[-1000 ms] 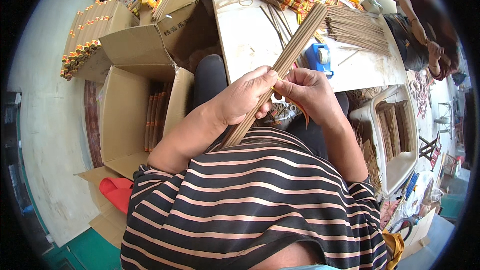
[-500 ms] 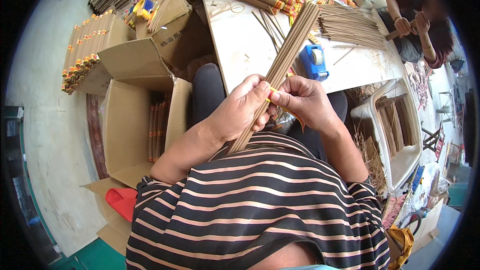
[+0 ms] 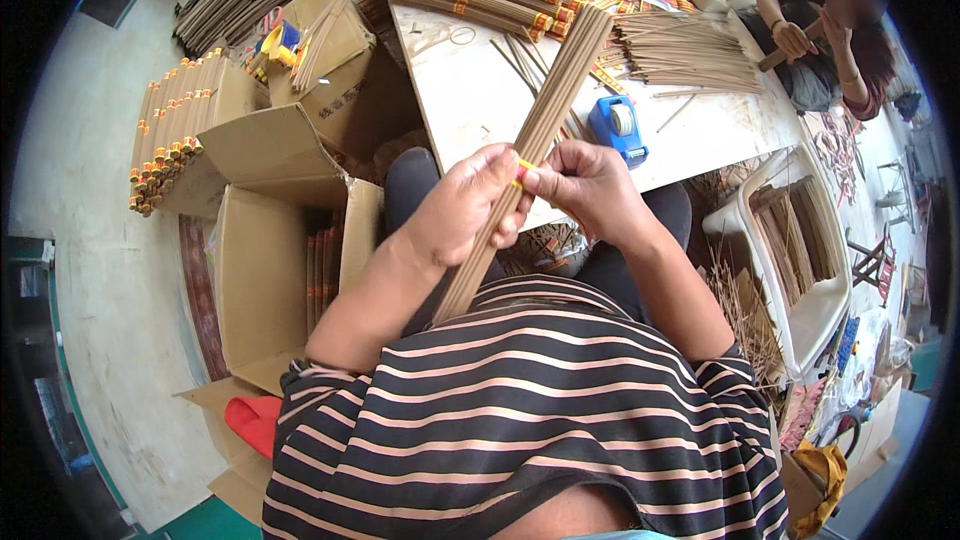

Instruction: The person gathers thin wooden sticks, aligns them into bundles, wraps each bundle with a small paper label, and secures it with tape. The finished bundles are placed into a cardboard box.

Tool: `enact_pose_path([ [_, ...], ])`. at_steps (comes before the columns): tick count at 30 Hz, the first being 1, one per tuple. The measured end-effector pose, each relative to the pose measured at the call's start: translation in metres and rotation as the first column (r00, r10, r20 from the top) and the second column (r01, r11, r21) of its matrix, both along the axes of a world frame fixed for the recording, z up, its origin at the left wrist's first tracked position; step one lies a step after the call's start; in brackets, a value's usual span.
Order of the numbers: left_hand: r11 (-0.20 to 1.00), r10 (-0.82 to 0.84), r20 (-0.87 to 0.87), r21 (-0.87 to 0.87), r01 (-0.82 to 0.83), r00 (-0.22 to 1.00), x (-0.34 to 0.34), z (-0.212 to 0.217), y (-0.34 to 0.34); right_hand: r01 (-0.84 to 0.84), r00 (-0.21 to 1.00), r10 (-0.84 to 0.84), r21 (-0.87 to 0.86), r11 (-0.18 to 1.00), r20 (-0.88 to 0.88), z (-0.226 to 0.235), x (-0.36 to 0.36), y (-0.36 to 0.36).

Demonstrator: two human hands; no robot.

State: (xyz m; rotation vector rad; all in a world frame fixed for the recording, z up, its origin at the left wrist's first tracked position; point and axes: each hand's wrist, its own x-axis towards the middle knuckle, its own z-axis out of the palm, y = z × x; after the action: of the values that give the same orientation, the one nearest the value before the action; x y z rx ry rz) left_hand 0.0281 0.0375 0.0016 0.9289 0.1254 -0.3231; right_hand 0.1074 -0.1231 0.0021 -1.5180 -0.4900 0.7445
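A slanting bundle of brown incense sticks (image 3: 565, 70) lies across my lap, its upper end over the table edge. My left hand (image 3: 470, 205) is closed round its middle, thumb on top. Fingers and thumb of my right hand (image 3: 600, 190) pinch a narrow yellow and red paper band (image 3: 522, 173) against the bundle. Most of that band is hidden by my fingers. Just beyond my right hand, on the white table (image 3: 460, 90), stands a blue tape dispenser (image 3: 618, 130).
Banded incense bundles (image 3: 470, 2) and loose sticks (image 3: 690, 52) lie on the table. An open cardboard box (image 3: 260, 270) with bundles stands at left, more stacked bundles (image 3: 175, 125) beyond. At right are a white tub (image 3: 815, 325) of sticks and a co-worker's hands (image 3: 795, 40) holding a bundle.
The bundle and both hands have shifted slightly left in view. The band's loose orange tail, which hung below my right hand, no longer shows.
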Motion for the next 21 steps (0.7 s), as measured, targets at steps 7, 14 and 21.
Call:
enact_pose_path([
  [7,0.998,-0.065,-0.028,-0.014,0.064,0.998,0.036,-0.003,0.023,0.094,0.986,-0.090,-0.026,0.995,0.142,-0.012,0.027,0.023],
  [14,0.990,-0.126,-0.072,-0.079,0.120,0.989,0.047,-0.012,0.036,0.121,0.986,-0.117,-0.030,0.992,0.117,-0.015,0.031,0.031],
  [21,0.979,-0.191,-0.022,-0.079,0.188,0.981,0.037,-0.013,0.050,0.194,0.968,-0.191,0.000,0.981,0.165,-0.008,0.004,0.041],
])
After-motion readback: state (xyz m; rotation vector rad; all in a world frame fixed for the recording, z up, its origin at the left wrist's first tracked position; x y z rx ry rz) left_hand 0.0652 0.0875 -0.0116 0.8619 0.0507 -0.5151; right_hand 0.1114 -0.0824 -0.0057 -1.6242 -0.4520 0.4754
